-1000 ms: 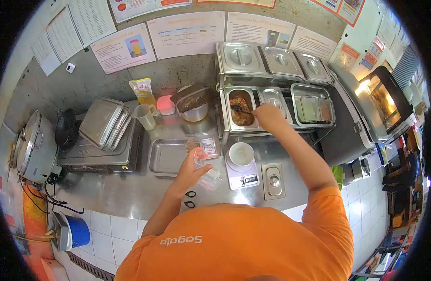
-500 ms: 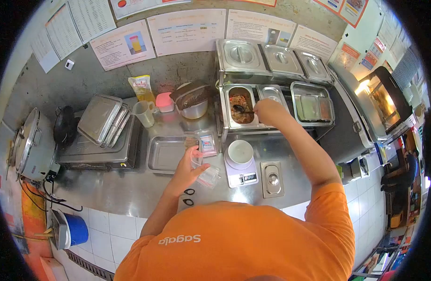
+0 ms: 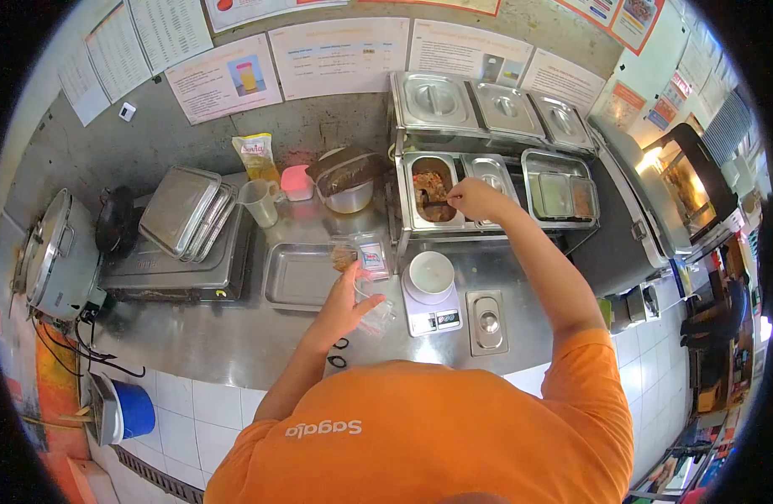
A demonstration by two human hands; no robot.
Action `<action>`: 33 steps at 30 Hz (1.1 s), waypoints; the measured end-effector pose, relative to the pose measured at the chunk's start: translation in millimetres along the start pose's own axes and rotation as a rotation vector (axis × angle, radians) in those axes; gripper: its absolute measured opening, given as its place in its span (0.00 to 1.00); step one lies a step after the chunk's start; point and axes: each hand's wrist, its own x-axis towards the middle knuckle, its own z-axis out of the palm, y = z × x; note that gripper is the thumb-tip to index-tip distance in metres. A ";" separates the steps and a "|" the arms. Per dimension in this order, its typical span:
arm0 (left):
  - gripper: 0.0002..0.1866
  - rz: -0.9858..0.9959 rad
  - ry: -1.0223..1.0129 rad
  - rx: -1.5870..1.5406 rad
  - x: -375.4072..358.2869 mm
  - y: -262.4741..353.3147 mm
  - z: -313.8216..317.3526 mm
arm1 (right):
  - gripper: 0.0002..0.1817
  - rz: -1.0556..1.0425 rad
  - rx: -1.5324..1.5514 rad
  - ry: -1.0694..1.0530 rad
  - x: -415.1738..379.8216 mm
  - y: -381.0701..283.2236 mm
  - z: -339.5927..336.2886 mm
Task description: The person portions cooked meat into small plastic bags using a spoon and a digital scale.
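Note:
My right hand (image 3: pixel 473 202) is closed on the handle of a dark spoon (image 3: pixel 433 202), whose head is down in the food of a steel pan (image 3: pixel 435 168). My left hand (image 3: pixel 344 311) is wrapped around a clear plastic cup (image 3: pixel 366 291) over the counter. Below that hand lies some clear plastic (image 3: pixel 380 319). A white bowl (image 3: pixel 431 273) rests on a white scale (image 3: pixel 433 317) between my hands. Right of the scale is a small lidded steel container (image 3: pixel 487 322). Beyond my left hand are a steel tray (image 3: pixel 298 275) and a white-and-red packet (image 3: pixel 372 258).
Lidded steel pans (image 3: pixel 437 102) fill the upper rack. A jug (image 3: pixel 258 204), a pink container (image 3: pixel 297 182) and a metal pot (image 3: pixel 349 197) stand along the wall. At left, stacked trays (image 3: pixel 181 213) lie on a stove (image 3: pixel 172 273), beside a large cooker (image 3: pixel 63 260).
My right hand has shifted slightly left and the spoon sits lower in the food. My left hand has turned a little with the cup.

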 end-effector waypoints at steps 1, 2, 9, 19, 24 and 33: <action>0.40 -0.022 -0.012 0.021 -0.3 3.9 -0.9 | 0.13 0.000 -0.001 0.003 -1.2 5.4 2.7; 0.38 -0.043 -0.021 0.043 0.1 5.6 -2.0 | 0.13 0.001 0.078 0.054 -4.0 11.0 3.7; 0.40 -0.044 -0.041 0.029 -5.7 -4.1 -5.1 | 0.14 0.228 0.395 0.121 -26.7 30.4 10.8; 0.45 -0.041 0.006 0.092 -5.0 -12.0 -1.1 | 0.09 0.173 -0.438 0.327 -37.7 -16.1 27.1; 0.45 -0.053 -0.013 0.068 -6.2 -6.5 -2.5 | 0.08 0.194 -0.407 0.198 -22.9 -8.3 28.4; 0.44 -0.001 0.000 0.147 -4.2 -1.9 -4.5 | 0.12 0.063 -0.050 0.137 -16.9 -3.7 21.3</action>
